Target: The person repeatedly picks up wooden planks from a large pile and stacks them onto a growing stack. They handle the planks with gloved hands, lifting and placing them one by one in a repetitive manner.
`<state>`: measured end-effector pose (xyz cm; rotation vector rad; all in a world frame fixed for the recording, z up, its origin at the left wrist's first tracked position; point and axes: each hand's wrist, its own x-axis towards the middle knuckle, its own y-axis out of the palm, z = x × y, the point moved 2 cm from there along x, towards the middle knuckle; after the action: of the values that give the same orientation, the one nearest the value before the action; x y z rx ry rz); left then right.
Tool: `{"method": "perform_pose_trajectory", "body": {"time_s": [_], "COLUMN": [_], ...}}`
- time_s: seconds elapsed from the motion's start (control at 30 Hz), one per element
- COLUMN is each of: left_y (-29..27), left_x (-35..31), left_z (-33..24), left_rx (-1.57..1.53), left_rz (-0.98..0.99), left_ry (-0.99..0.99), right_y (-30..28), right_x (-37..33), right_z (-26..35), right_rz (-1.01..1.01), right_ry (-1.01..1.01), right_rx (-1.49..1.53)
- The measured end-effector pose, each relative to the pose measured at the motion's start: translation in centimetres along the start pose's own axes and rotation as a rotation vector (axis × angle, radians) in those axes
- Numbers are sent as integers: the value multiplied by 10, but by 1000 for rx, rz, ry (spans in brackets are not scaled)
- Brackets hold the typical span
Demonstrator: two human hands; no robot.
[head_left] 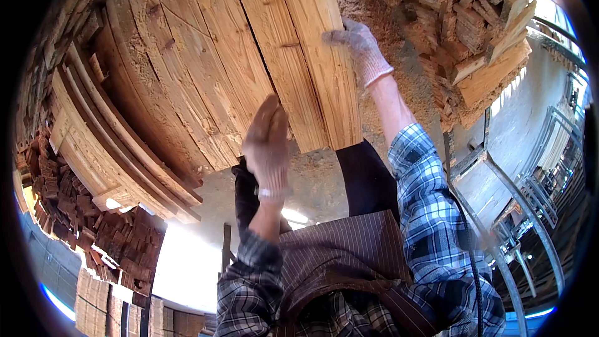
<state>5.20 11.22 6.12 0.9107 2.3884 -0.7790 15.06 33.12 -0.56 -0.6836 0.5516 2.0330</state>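
Several long wooden planks (215, 56) lie side by side in front of me, with a dark gap between two of them. My right hand (360, 47), in a pale knitted glove, grips the long outer edge of the rightmost plank (327, 81). Its thumb rests on the plank's top face, and the other fingers go over the side, partly hidden. Over the near ends of the planks is my left hand (268, 146), in a worn brownish glove. Its fingers are stretched out and held together, with nothing seen in them. Slight blur hides whether it touches the wood.
Broken wood pieces (465, 25) are heaped at the far right, beside sawdust (399, 37). Boards (93, 156) are stacked at the left, above a pile of dark wood blocks (81, 203). A metal frame (524, 193) stands at the right.
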Motion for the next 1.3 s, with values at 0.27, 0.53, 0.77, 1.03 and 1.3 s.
{"method": "perform_pose_trajectory", "body": {"time_s": [0.27, 0.53, 0.77, 1.03, 1.3], "left_y": [57, 88, 95, -29, -179], "left_x": [-81, -38, -46, -116, -47], "left_z": [186, 96, 130, 112, 184], "left_rx": [-646, -1451, -1415, -1027, -1391], "left_rz": [317, 5, 118, 39, -810], "left_ry": [-388, -857, -661, -663, -560], "right_y": [42, 75, 32, 19, 141], "right_x": [5, 1, 4, -105, -84], "right_z": [29, 25, 28, 46, -28], "right_rz": [-112, -474, -251, 124, 420], "right_ry": [71, -212, -482, -435, -811], "right_rx": [-100, -1480, -1106, -942, -1961]}}
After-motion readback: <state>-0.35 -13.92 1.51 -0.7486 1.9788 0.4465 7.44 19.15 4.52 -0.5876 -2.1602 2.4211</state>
